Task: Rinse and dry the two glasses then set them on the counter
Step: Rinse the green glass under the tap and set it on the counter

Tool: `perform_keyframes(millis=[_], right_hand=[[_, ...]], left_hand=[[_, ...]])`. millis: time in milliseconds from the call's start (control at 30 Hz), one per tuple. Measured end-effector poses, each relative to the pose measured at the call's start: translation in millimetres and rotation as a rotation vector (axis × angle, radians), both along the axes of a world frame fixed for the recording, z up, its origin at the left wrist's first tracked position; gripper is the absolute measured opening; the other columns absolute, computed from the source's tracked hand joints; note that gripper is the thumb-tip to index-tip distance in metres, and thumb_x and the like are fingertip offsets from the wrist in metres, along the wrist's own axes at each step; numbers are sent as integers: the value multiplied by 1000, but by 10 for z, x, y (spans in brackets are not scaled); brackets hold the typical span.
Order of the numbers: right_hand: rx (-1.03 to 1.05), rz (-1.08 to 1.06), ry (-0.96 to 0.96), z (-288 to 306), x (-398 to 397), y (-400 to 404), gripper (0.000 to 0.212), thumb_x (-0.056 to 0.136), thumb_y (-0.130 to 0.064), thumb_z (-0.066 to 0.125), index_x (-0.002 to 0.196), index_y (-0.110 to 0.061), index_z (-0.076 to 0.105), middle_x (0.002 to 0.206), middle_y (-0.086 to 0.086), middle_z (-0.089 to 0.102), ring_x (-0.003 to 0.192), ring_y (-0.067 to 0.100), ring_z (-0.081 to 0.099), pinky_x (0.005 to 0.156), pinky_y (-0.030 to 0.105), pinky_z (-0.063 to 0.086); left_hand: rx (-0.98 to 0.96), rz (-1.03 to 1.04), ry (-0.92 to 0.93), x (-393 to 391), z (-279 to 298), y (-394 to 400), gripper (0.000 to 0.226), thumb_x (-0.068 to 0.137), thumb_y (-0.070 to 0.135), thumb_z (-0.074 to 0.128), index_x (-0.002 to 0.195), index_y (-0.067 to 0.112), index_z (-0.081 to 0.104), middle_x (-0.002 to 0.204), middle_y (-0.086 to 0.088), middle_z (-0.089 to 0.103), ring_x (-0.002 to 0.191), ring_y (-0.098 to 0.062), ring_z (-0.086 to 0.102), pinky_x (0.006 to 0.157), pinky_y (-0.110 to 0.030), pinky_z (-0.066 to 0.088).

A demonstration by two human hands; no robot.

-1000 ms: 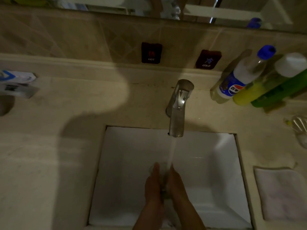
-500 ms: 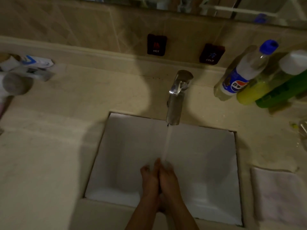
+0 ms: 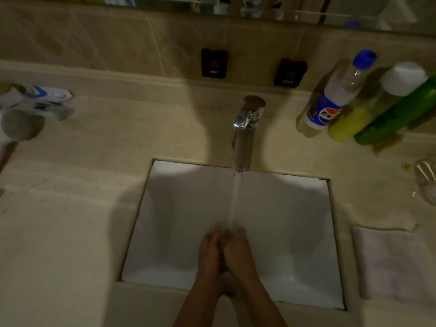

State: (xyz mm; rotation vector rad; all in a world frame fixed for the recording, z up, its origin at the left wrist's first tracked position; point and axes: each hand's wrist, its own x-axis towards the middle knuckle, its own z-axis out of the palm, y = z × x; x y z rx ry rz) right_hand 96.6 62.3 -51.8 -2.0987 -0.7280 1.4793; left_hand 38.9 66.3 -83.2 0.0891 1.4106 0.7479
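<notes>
Dim bathroom counter [image 3: 70, 232] seen from above. Left hand [image 3: 209, 250] and right hand [image 3: 237, 250] pressed side by side over white sink [image 3: 165, 208], under water stream [image 3: 236, 197] from chrome faucet [image 3: 245, 135]. Fingers curled inward around something between palms; whether it was a glass could not be told. One clear glass [image 3: 427, 182] lay at counter's right edge. White towel [image 3: 396, 263] lay flat, right of sink. Bottles [image 3: 349, 102] stood behind, against wall.

Hands [image 3: 224, 251] together under faucet [image 3: 245, 135] stream
</notes>
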Motion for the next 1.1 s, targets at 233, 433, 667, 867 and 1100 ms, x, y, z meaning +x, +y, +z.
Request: perform_keyframes(millis=[233, 433, 667, 867, 1100], right_hand=[[98, 73, -283, 25, -181, -80, 61, 98, -41, 41, 153, -19, 24, 155, 4, 35, 138, 23, 40, 115, 40, 31], [-211, -383, 221, 108, 35, 334, 63, 105, -45, 24, 128, 5, 55, 122, 26, 61, 105, 36, 58, 92, 41, 46], [1, -319, 144, 137, -183, 29, 26, 104, -33, 38, 102, -18, 58, 109, 11, 66, 94, 22, 65, 87, 34, 51], [113, -152, 178, 109, -124, -71, 30, 100, -20, 50, 128, -30, 46, 124, 2, 63, 105, 12, 65, 99, 34, 51], [180, 7, 69, 119, 182, -204, 57, 96, -42, 53, 148, -33, 31, 142, -11, 42, 126, 7, 45, 96, 10, 38]], left_hand=[[-107, 34, -337, -89, -27, 47, 79, 67, 59, 80, 125, 7, 70, 122, -18, 69, 123, -29, 58, 117, -38, 36], [-132, -16, -105, -19, -156, 103, 80, 74, 76, 65, 121, 12, 72, 114, -18, 75, 105, -38, 72, 97, -54, 57], [11, 48, -42, -42, -114, 14, 84, 63, 72, 80, 130, 25, 59, 120, -11, 72, 108, -32, 72, 102, -53, 54], [-24, 13, -28, -49, -74, 136, 83, 74, 65, 76, 126, 2, 62, 111, -25, 73, 96, -42, 74, 86, -53, 61], [-224, 319, -551, -8, 132, 264, 52, 101, 45, 51, 102, -4, 66, 77, -24, 75, 60, -35, 74, 45, -40, 60]])
